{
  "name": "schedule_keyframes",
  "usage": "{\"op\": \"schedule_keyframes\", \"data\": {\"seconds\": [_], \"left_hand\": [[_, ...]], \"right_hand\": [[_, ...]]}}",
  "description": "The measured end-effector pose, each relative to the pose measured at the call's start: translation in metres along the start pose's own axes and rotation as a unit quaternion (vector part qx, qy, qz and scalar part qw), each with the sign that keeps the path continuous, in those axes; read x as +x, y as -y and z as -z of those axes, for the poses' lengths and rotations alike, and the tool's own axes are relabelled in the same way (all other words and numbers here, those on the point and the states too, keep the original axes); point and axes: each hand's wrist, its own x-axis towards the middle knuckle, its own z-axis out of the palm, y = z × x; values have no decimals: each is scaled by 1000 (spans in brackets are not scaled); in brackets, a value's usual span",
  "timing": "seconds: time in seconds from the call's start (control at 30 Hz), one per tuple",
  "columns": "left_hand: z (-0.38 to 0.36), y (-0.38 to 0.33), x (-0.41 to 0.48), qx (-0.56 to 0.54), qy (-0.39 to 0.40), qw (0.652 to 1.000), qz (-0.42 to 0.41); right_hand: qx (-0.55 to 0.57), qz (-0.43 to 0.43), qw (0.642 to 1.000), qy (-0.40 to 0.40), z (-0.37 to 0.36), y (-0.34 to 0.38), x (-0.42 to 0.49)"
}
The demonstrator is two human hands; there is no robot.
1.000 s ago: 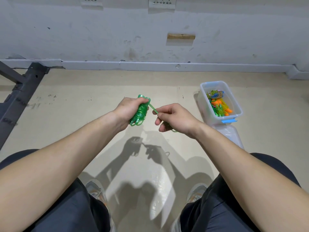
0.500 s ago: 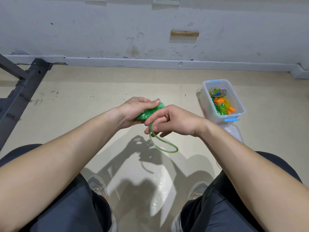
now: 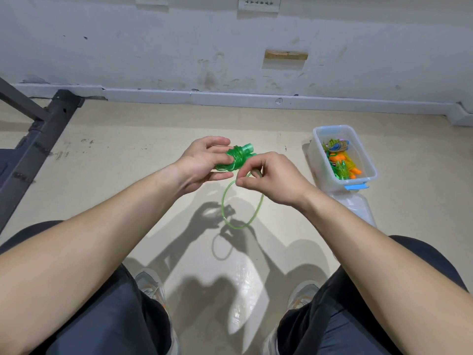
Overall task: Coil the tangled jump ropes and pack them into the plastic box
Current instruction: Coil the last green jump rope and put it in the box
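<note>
Left grip: your left hand (image 3: 202, 162) has its fingers curled round the wound bundle of the green translucent plastic jump rope (image 3: 236, 156). The handle ends stick out past your fingertips toward the wall. You hold the bundle in the air in front of your knees, about mid-frame and above the beige floor (image 3: 133, 160).

Right grip: your right hand (image 3: 273, 178) pinches the green cord between thumb and forefinger, just beside the bundle. The other fingers are curled in, and part of the cord is tucked under them. Both hands are nearly touching.

A loose loop (image 3: 225, 208) of the same cord hangs below the pinch. It is not wound onto the bundle, and its shadow falls on the floor nearer to you.

The clear rectangular plastic box (image 3: 315, 155) sits on the floor to your right, well apart from both hands, with its top open. Inside is a pile of packed ropes (image 3: 343, 162) in green, orange and yellow. I can't tell how many. There is a blue latch tab (image 3: 356, 187) on its near edge. The clear lid (image 3: 358, 206) lies flat on the floor against the near end of the box.

A black metal frame (image 3: 38, 139) stands on the floor at far left.
</note>
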Motion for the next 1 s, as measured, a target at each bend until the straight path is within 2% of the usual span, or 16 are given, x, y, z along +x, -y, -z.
{"op": "schedule_keyframes", "data": {"seconds": [0.1,0.2,0.27,0.33,0.43,0.53,0.6,0.7,0.77,0.83,0.9,1.0], "left_hand": [[4,0,2,48,19,999,-13],[6,2,2,88,82,993,-10],[5,3,-1,107,124,986,1],[2,3,-4,111,142,984,17],[-2,-1,-7,100,140,984,45],[-7,-2,-12,135,162,976,50],[-11,-1,-15,167,175,969,50],[-14,0,-16,216,188,957,45],[-13,-1,-16,227,205,951,47],[-12,-2,-17,210,229,949,58],[-13,-1,-18,202,249,944,71],[-18,1,-19,217,264,936,87]], "right_hand": [[19,7,1000,15,4,5,-2],[177,-54,980,78,8,7,-5],[242,-70,963,95,12,9,-7],[251,-60,964,64,14,9,-7],[218,-52,973,-64,15,10,-1],[134,-42,975,-172,11,7,6],[165,-51,970,-172,10,6,9],[328,-94,934,-106,8,7,8],[294,-126,942,-107,7,7,7],[184,-134,968,-106,8,9,8],[109,-130,983,-62,11,13,8],[96,-157,983,-15,16,16,8]]}}
